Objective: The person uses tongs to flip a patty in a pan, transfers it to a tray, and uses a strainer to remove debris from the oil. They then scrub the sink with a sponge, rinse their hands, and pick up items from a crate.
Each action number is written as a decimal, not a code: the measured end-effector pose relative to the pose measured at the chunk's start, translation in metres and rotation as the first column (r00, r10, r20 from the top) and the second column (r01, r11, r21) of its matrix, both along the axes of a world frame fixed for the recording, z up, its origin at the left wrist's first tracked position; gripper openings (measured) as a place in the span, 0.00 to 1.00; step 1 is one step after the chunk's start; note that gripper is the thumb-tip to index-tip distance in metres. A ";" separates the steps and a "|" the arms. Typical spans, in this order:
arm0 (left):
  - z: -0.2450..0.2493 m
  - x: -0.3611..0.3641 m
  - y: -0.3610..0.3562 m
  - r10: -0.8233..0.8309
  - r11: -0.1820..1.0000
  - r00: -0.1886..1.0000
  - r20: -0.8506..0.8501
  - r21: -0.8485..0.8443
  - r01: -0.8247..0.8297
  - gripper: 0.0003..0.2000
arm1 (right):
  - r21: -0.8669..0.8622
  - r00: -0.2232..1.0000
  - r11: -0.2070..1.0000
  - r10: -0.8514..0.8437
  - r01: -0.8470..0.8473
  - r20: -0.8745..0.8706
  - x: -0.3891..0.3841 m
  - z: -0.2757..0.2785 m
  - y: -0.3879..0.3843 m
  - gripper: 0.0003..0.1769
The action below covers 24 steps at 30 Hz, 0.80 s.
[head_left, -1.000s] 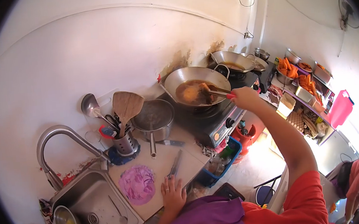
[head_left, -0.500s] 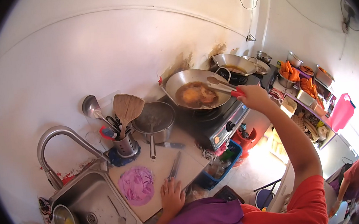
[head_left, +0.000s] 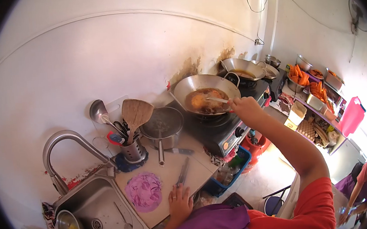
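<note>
My right hand point(head_left: 246, 110) is closed around the red grip of a pair of tongs point(head_left: 218, 99). The tongs reach into a metal wok point(head_left: 204, 81) on the near burner. Orange-brown food point(head_left: 199, 100) fries there in bubbling dark oil, and the tongs' tips are at or in it. My left hand point(head_left: 180, 202) lies flat on the counter's front edge with its fingers stretched out, holding nothing. Just beyond its fingertips lies a knife point(head_left: 183, 171). To its left is a crumpled pink patterned plastic sheet or bag point(head_left: 144, 191).
A lidded saucepan point(head_left: 162, 121) stands between the stove point(head_left: 220, 137) and a utensil holder point(head_left: 134, 152). Left is a sink point(head_left: 104, 208) with a bowl and spoon. A second wok point(head_left: 242, 63) sits farther back. Orange food fills containers point(head_left: 298, 78) on the right shelf. Another person point(head_left: 364, 181) is at lower right.
My right hand has lowered the tongs from above the wok's rim into the oil. My left hand stays on the counter. The view has shifted slightly, and the other person has moved.
</note>
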State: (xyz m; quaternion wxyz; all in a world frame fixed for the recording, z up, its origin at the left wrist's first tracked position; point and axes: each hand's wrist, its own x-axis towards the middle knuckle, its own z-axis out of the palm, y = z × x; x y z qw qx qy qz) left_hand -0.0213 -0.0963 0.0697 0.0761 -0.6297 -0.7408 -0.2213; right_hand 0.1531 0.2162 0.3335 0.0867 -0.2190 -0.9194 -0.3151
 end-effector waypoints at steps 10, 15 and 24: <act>-0.007 -0.002 0.001 -0.006 1.000 1.000 -0.008 -0.023 0.006 0.24 | 0.033 0.996 0.999 0.019 -0.017 -0.084 -0.023 -0.021 0.023 0.28; -0.005 -0.001 0.000 -0.005 1.000 1.000 -0.019 -0.029 0.005 0.25 | -0.441 0.915 0.875 -0.328 0.200 -0.237 -0.023 -0.002 0.013 0.25; 0.000 0.000 0.000 -0.003 0.999 1.000 0.011 -0.050 0.003 0.24 | -0.767 0.743 0.632 -0.565 0.109 -0.359 0.007 -0.020 0.059 0.22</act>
